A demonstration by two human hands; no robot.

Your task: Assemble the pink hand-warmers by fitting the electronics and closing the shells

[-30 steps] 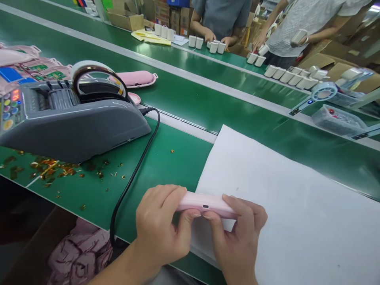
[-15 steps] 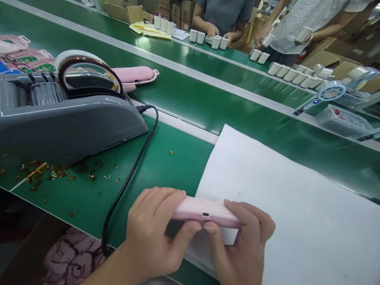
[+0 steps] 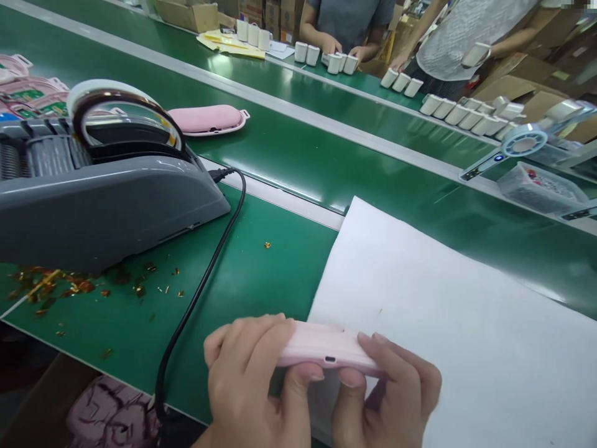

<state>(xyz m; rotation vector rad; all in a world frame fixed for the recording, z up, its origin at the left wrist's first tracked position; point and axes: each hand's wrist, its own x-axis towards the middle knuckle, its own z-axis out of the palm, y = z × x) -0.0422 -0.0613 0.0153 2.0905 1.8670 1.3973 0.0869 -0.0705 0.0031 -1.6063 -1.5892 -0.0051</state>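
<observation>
Hands [image 3: 321, 379] pinch a pink casing [image 3: 331, 348] over white paper [image 3: 443, 311] on a green table [image 3: 261, 280], boxes [image 3: 186, 15] behind seemingly cardboard.

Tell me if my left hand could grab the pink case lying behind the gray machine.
Probably not right now: the left hand is gripping the held case. If freed, it likely could, going over the black cord and past the gray machine, which partly hides the lying case.
</observation>
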